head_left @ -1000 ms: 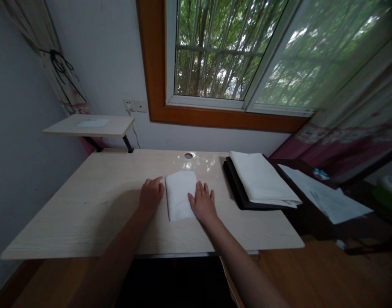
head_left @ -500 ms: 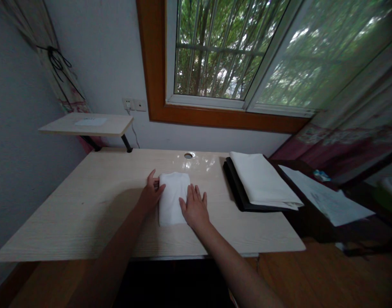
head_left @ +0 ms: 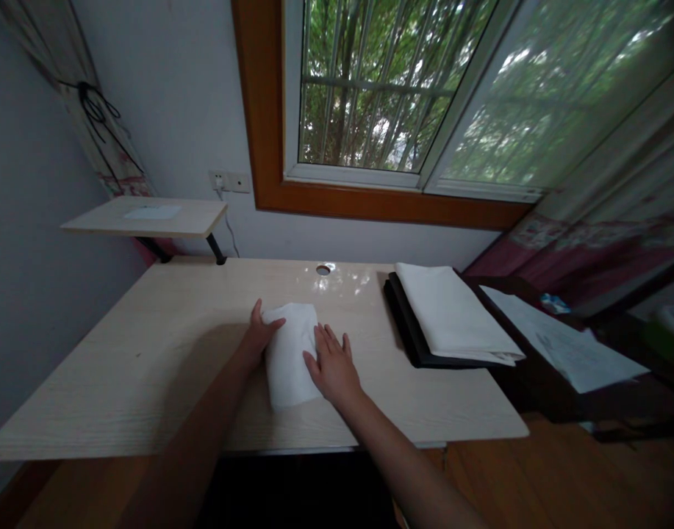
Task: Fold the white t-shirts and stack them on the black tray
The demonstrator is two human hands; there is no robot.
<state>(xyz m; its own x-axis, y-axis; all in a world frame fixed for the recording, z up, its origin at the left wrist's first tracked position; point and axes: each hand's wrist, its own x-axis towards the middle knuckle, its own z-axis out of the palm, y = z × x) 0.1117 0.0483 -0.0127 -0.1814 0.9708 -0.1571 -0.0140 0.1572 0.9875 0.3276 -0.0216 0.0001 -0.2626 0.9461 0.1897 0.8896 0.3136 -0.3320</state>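
A folded white cloth (head_left: 292, 360) is on the pale desk (head_left: 105, 375) in front of me, its left side lifted and tilted. My left hand (head_left: 258, 334) has hold of its upper left edge, thumb on top and the other fingers mostly hidden behind or beneath. Along the cloth's right side lies my right hand (head_left: 332, 367), its fingers stretched out and touching the edge, not wrapped round it.
To the right, a larger folded white cloth (head_left: 452, 308) lies on folded black fabric (head_left: 406, 323). A small raised shelf (head_left: 198, 217) stands at the back left. Beyond the desk's right side are sheets of paper (head_left: 562, 342) on a dark surface.
The folded white cloth's left side has come up off the desk with my left hand, and its near end has shifted slightly towards me. My right hand stays at its right edge.
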